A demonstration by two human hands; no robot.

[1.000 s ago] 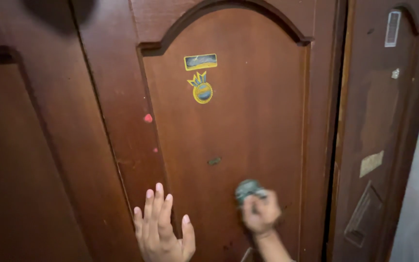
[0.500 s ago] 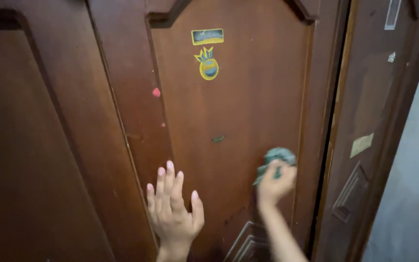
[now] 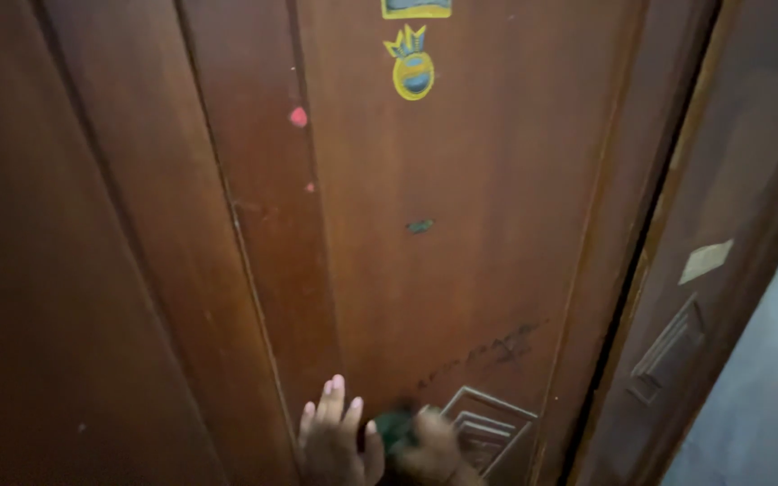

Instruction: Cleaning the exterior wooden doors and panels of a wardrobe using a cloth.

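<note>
Low on the wooden door (image 3: 461,270), the right hand (image 3: 434,450) is gripping a green cloth (image 3: 396,430) (blurred), while the open left hand (image 3: 335,441) is bracing flat for steadiness.

Both wrists cut off below; green cloth (image 3: 395,428) blurred (mostly hidden).

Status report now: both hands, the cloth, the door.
Left hand flat on the wooden door. Right hand closed on a green cloth, pressed against the lower panel. Dark scribble just above. Nothing in the way.
</note>
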